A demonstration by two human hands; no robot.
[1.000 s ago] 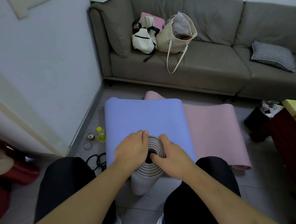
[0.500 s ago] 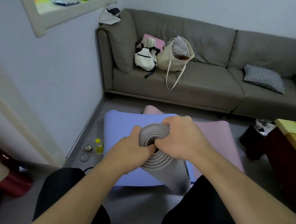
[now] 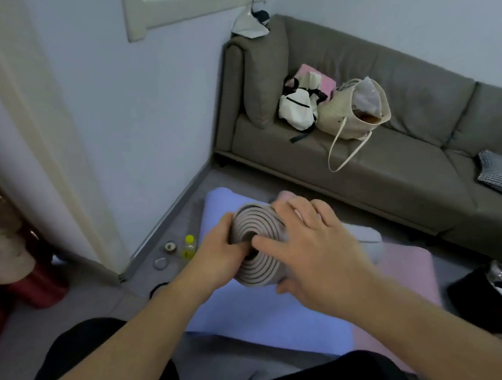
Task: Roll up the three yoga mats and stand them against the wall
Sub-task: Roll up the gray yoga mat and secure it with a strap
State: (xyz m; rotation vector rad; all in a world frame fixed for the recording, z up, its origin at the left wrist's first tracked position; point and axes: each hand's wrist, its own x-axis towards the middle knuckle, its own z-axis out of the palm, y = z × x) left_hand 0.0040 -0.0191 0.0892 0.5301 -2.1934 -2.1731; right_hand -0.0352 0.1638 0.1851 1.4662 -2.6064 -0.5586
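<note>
Holding the rolled grey mat [image 3: 257,245] in both hands, you have its spiral end turned up toward the head camera, lifted above the floor.

Head view, hands:
- Your left hand [image 3: 218,252] grips the roll's left side, fingers curled onto the spiral face near the dark centre hole.
- Your right hand [image 3: 312,245] wraps the right side. Fingers spread over the top edge, thumb across the spiral face toward the centre. The far body of the roll runs away behind this hand, partly hidden.
- Both hands touch the roll; they sit just beside each other at the centre hole.

Head view, other mats:
- The blue mat [image 3: 266,312] lies flat and unrolled on the floor, directly under the roll.
- The pink mat [image 3: 401,271] lies flat beside it on your right, partly under the blue one's edge. Also unrolled.

Head view, surroundings:
- The wall [image 3: 140,123] is on your left, well apart from the roll. Nothing stands against it except small items at the skirting: a small bottle with a yellow cap [image 3: 188,246] and two round lids, blurred.
- The grey sofa [image 3: 403,157] is ahead, with a white backpack [image 3: 296,107] and a cream tote bag [image 3: 354,113] touching each other on the seat.
- Your dark-trousered knees fill the bottom edge.
</note>
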